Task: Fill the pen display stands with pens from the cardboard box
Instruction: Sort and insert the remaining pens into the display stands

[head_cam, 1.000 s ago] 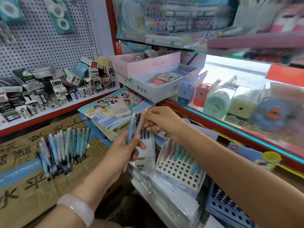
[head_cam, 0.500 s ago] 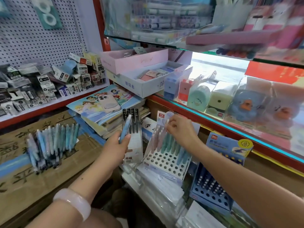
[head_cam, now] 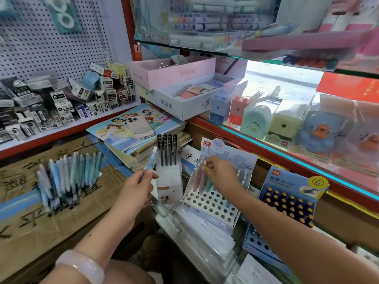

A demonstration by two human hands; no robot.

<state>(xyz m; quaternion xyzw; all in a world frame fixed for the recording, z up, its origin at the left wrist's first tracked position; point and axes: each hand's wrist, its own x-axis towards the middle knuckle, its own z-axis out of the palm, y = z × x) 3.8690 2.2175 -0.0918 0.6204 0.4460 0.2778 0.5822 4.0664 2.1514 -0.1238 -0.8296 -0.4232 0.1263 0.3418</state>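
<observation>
My left hand [head_cam: 137,187] grips one light blue pen [head_cam: 152,158], held upright beside a clear stand of black pens [head_cam: 168,171]. My right hand [head_cam: 222,174] pinches the top of a pink pen [head_cam: 203,177] standing in the white holed display stand [head_cam: 211,203], whose back rows hold several pastel pens. A pile of loose pastel pens [head_cam: 67,177] lies on the flat cardboard box [head_cam: 51,222] at the left. A blue display stand [head_cam: 287,203] with yellow-capped pens stands at the right.
A phone [head_cam: 139,126] lies on a stack of colouring books [head_cam: 131,128]. Small boxes crowd the left shelf [head_cam: 61,103]. Pencil sharpeners in clear packs [head_cam: 287,124] line the glass shelf above the stands. Wrapped packs [head_cam: 205,238] lie under the white stand.
My right hand has carried a pink pen from the left hand down into the white stand. My left hand now holds one blue pen. The view has shifted right.
</observation>
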